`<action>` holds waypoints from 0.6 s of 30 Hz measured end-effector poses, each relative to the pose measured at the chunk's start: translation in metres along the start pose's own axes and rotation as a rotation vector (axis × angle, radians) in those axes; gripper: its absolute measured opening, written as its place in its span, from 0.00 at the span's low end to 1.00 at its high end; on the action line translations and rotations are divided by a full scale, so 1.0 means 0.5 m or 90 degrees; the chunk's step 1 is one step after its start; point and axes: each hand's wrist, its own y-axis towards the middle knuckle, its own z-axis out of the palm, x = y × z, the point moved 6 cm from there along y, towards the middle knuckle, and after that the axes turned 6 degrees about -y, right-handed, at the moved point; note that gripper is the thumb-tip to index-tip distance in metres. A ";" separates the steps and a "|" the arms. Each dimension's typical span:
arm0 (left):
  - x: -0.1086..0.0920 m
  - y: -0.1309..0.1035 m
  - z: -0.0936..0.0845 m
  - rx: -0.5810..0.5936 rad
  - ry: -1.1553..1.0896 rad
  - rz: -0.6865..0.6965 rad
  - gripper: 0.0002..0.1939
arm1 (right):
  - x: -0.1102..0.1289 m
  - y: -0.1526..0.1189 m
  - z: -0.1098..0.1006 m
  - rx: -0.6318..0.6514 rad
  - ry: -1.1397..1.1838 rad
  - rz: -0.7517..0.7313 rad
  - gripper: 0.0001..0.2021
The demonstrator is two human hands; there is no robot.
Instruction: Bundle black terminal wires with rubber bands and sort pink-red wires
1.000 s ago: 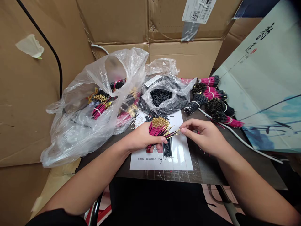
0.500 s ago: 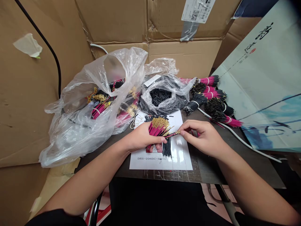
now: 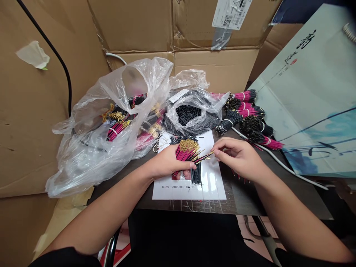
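My left hand (image 3: 167, 162) is closed around a thick bundle of pink and black wires (image 3: 185, 151) whose upper ends carry gold metal terminals. Its thumb lies across the lower right of the bundle. To the right, my right hand (image 3: 241, 156) pinches thumb against index finger at the gold tip of a thin wire (image 3: 205, 157) that slants out of the bundle. Below my left thumb hang black wire ends (image 3: 196, 175). Thin red wire ends show under my right palm, partly hidden. Beneath the hands lies a white printed sheet (image 3: 215, 188).
Small black sleeves (image 3: 189, 115) fill an open clear bag behind the hands; several more lie loose on the sheet. A large plastic bag (image 3: 94, 163) with wire bundles stands left. Tied wire bundles (image 3: 246, 111), a white cable (image 3: 292, 168) and a painted board (image 3: 319, 92) are right.
The view has shifted slightly. Several gold tips now fan out between my hands, where they lay closer together before. Red wire ends have come into sight below my right hand.
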 end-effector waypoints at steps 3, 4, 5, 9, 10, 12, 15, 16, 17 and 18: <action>-0.001 0.000 0.000 0.000 -0.005 0.001 0.19 | -0.012 -0.001 -0.003 -0.030 0.018 0.029 0.09; -0.001 0.000 0.000 -0.001 -0.004 0.001 0.20 | -0.013 -0.001 -0.005 -0.044 0.002 0.031 0.09; 0.000 0.001 0.000 -0.002 -0.003 -0.001 0.20 | -0.013 -0.001 -0.006 -0.060 -0.027 0.025 0.08; 0.001 0.002 -0.001 -0.008 0.007 -0.006 0.20 | 0.009 0.000 -0.012 -0.102 -0.198 -0.069 0.07; 0.001 0.003 -0.001 -0.008 0.006 -0.007 0.20 | 0.015 0.000 -0.012 -0.100 -0.226 -0.098 0.06; 0.002 0.003 -0.001 -0.006 0.004 -0.008 0.20 | 0.025 -0.001 -0.011 -0.083 -0.255 -0.144 0.06; 0.001 0.003 -0.001 -0.001 0.003 -0.006 0.20 | 0.035 -0.006 -0.007 -0.047 -0.261 -0.182 0.06; 0.001 0.004 -0.001 0.001 0.002 -0.005 0.20 | 0.036 -0.007 -0.005 -0.033 -0.254 -0.185 0.05; 0.001 0.004 -0.001 0.003 0.001 -0.004 0.20 | 0.037 -0.009 -0.002 -0.020 -0.244 -0.181 0.05; 0.002 0.004 -0.001 0.005 0.001 -0.004 0.20 | 0.036 -0.010 -0.001 -0.010 -0.232 -0.171 0.05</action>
